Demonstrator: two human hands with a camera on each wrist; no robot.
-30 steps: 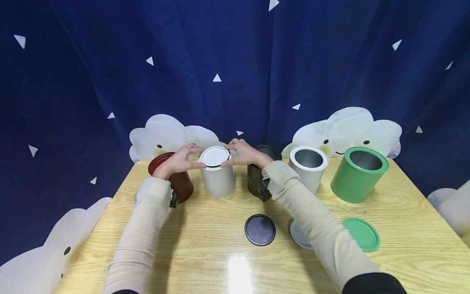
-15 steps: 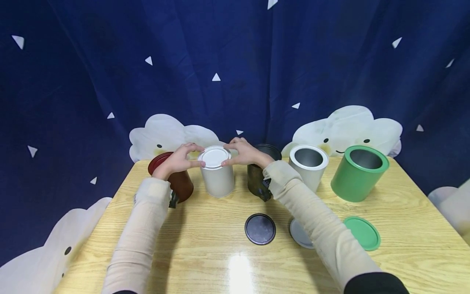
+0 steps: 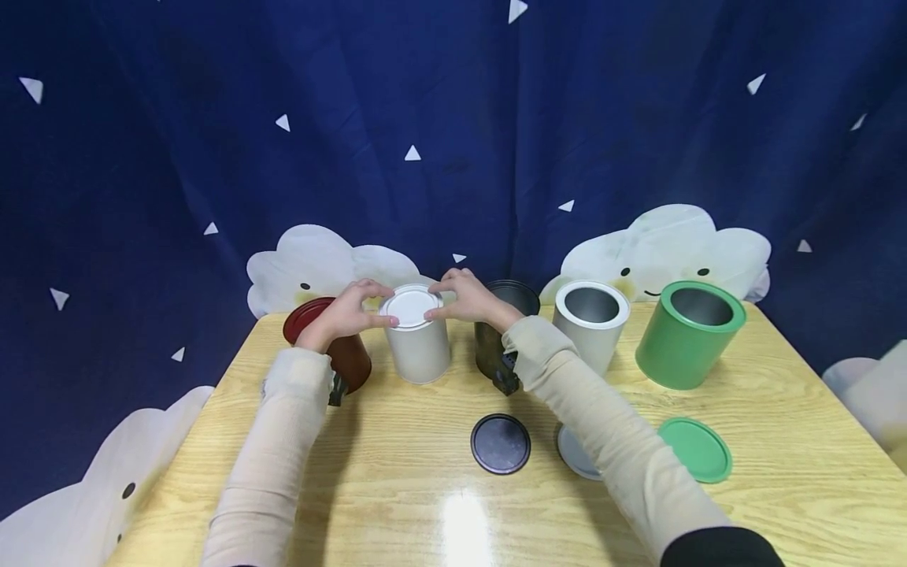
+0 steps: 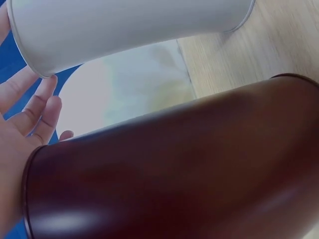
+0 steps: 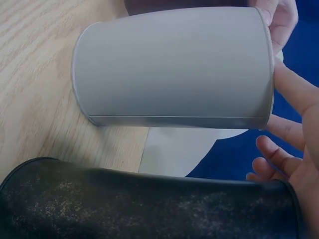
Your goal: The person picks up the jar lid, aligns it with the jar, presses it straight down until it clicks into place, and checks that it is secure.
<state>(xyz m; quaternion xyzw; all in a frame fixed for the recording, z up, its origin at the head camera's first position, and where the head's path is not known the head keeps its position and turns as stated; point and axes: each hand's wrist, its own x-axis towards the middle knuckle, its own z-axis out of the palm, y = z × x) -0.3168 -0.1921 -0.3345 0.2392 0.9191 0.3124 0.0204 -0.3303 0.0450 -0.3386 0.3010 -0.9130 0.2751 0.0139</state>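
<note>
A white lid (image 3: 411, 305) sits on top of a white tin (image 3: 420, 356) that stands upright at the back of the table, with no gap visible at its front edge. My left hand (image 3: 350, 309) holds the lid's left edge, thumb in front and index finger behind. On the opposite side my right hand (image 3: 469, 301) grips the edge likewise. The left wrist view shows fingertips at the rim of the white tin (image 4: 129, 30); the other fingers hang loosely bent. In the right wrist view, thumb and fingers touch the rim of the same tin (image 5: 174, 64).
A dark red tin (image 3: 354, 362) stands under my left wrist, a black tin (image 3: 489, 342) by my right wrist. Further right stand a second white tin (image 3: 594, 339) and a green tin (image 3: 676, 346), both open-topped. Black (image 3: 501, 443), greyish (image 3: 577, 453) and green lids (image 3: 697, 449) lie in front.
One second ago a dark gap showed under the lid's front edge; it has closed and the lid sits lower on the tin. Both hands stay at its edges.
</note>
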